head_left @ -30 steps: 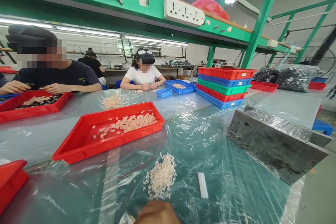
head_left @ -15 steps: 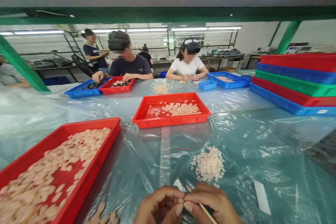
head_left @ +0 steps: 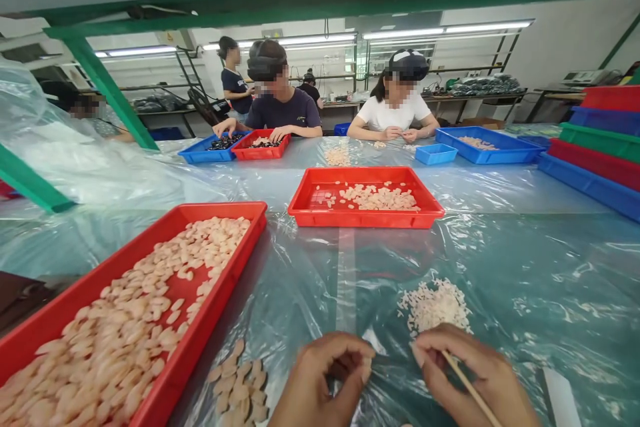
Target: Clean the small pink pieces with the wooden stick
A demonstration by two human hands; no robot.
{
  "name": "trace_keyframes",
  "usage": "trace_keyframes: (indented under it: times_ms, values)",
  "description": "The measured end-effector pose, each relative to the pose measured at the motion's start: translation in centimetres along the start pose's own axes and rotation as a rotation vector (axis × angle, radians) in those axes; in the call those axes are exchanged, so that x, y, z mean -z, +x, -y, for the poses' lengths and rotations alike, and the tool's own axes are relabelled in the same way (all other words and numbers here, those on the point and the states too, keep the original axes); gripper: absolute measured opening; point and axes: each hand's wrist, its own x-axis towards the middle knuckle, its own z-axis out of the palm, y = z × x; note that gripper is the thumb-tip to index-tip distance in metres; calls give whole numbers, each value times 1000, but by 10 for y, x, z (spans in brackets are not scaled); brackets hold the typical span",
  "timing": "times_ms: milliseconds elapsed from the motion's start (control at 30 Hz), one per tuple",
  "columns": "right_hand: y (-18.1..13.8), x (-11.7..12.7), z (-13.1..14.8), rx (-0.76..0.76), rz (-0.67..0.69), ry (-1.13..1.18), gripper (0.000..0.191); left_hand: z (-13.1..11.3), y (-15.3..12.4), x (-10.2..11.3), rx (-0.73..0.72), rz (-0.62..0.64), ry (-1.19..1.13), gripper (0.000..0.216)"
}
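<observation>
My left hand is at the bottom middle, fingers curled in a pinch; what it pinches is too small to make out. Beside it my right hand is closed on a thin wooden stick that slants down to the right. The two hands are a short way apart. Just beyond the right hand lies a heap of small white bits on the plastic sheet. A few pale pink pieces lie loose left of my left hand, next to a red tray full of the same pieces.
A second red tray with some pieces sits mid-table. Across the table two people work over blue trays and a red tray. Stacked coloured trays stand at the right. A white strip lies at the bottom right.
The view has swung left and down, bringing the full red tray into sight. My hands, which touched half a second ago, have drawn apart; the stick stays in the right hand.
</observation>
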Motion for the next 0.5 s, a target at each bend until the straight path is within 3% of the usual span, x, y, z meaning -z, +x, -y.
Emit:
trace_keyframes:
  times_ms: [133,233,333,500]
  values:
    - [7,21,-23,-90,-59,-315,22,5,-1,-5,-137,179,300,24]
    - [10,31,-35,-100,-109,-504,29,8,-2,-9,-132,226,448,32]
    - [8,33,-36,-132,-80,-386,36,7,-2,-10,-110,257,499,29]
    - [1,23,-29,-220,130,-23,31,5,-2,-8,-50,241,464,30]
